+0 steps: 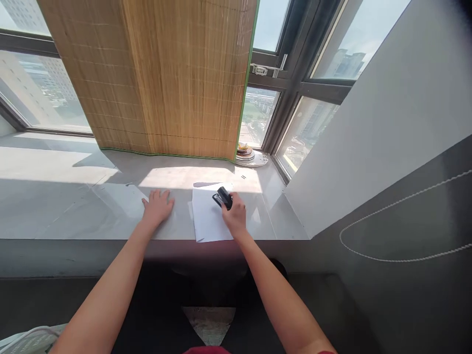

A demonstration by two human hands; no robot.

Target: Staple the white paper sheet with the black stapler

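Observation:
A black stapler [223, 196] is in my right hand [236, 215], its jaw end pointing up and to the left. It is over the upper right part of some white paper [208, 221]; I cannot tell whether it touches the sheets. The paper lies on the pale windowsill [177, 228], its lower edge near the sill's front. To the left of the paper, my left hand [158, 206] rests flat on the sill with its fingers spread, holding nothing.
Small staple-like bits [243, 177] lie behind the paper. Stacked plates [250, 156] stand in the window corner. A bamboo blind [177, 83] hangs down to the sill's back. At right are a white wall [368, 123] and a looped cord [391, 260].

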